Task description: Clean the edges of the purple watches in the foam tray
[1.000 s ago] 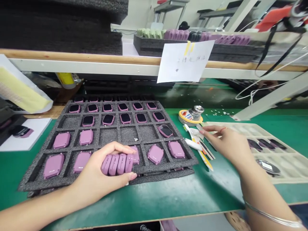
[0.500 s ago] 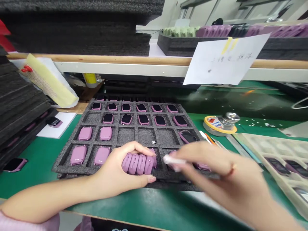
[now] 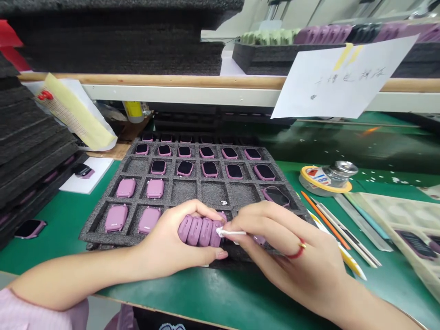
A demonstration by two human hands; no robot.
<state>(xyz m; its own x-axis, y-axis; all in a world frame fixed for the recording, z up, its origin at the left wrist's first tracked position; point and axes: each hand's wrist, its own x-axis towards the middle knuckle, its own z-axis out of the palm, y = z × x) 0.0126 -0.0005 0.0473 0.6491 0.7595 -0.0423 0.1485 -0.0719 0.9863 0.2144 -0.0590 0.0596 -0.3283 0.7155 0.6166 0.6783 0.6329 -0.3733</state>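
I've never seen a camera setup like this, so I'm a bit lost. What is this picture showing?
This view comes from a camera worn on a person's head, looking down at their own two bare hands. Their left hand grips a row of pink smartwatch bodies, while their right hand holds a cotton swab up to them. Beneath lies a grey foam tray with compartments holding more watches, on a green workbench.

Bright, even indoor light; soft shadow under the left hand (image 3: 172, 233); orange glare streak (image 3: 369, 131) on the green bench mat (image 3: 385, 156); edges bowed by wide-angle distortion; mostly sharp, no real blur.
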